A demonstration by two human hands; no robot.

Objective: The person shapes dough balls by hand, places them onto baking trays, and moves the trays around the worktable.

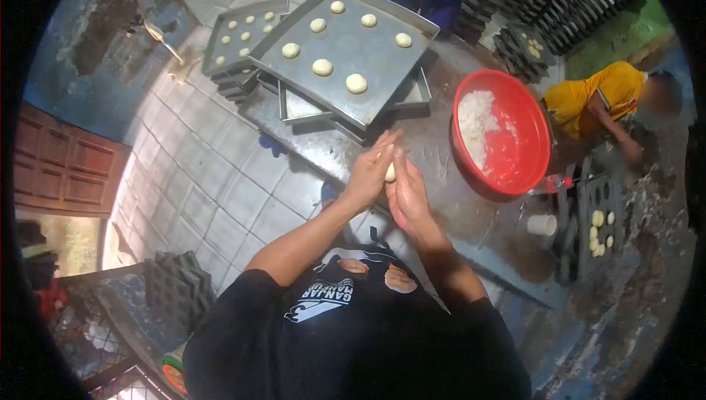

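I have the left hand [368,174] and the right hand [409,188] brought together over the near edge of the table [434,131], with a ball [390,173] of pale dough between the palms. On both, the fingers are nearly straight and close to each other, not curled around the ball; its edge shows in the narrow gap between my hands. I cannot tell how much of it the palms cover.

Just beyond my fingertips is the corner of the top tray [386,51], which lies askew on other trays and carries seven balls, well apart from one another. To my right, the red bowl [526,139] holds a white, lumpy mass [476,124] along its left side. A white cup [542,225] is near the bowl, on my side. Past the bowl I see a person in a yellow shirt [599,95].
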